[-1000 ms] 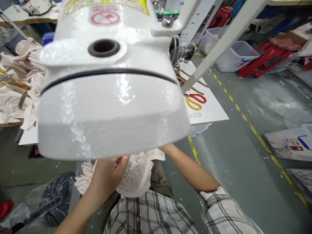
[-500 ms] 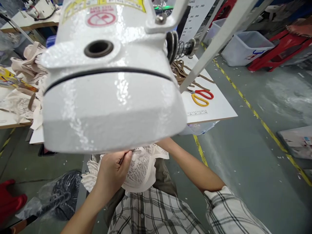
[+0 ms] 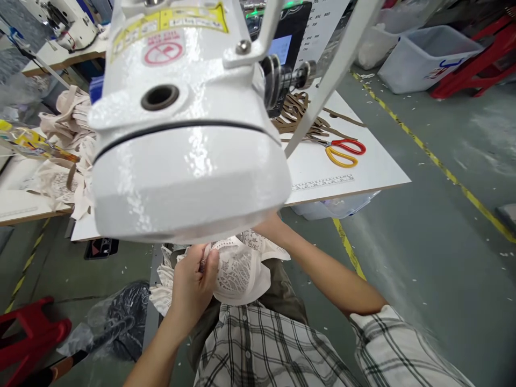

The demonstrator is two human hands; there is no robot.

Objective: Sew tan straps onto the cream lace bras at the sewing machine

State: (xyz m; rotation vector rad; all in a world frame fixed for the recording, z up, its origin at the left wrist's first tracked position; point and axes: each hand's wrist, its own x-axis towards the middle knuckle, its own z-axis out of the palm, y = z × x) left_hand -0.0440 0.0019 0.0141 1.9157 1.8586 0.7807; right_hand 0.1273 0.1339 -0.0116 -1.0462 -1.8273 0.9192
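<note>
A cream lace bra (image 3: 237,271) hangs over my lap, just below the head of a white sewing machine (image 3: 189,177). My left hand (image 3: 195,279) pinches the bra's upper edge between thumb and fingers, at the left of the cup. Of my right hand (image 3: 271,227) only the part near the wrist shows, at the bra's far right; the machine head hides its fingers. The machine's needle area is also out of sight behind the head. More ruffled cream lace (image 3: 164,285) bunches to the left of my left wrist.
Scissors with red and yellow handles (image 3: 342,153), brown straps (image 3: 306,115) and a ruler (image 3: 322,183) lie on the white table (image 3: 374,166). Cream garments (image 3: 70,123) are heaped at left. A clear bin (image 3: 427,59) and red stools (image 3: 34,328) stand on the floor.
The view has shifted, so the machine head sits a little differently and more of the table shows. My left hand still grips the bra, and slightly more of its upper edge is visible.
</note>
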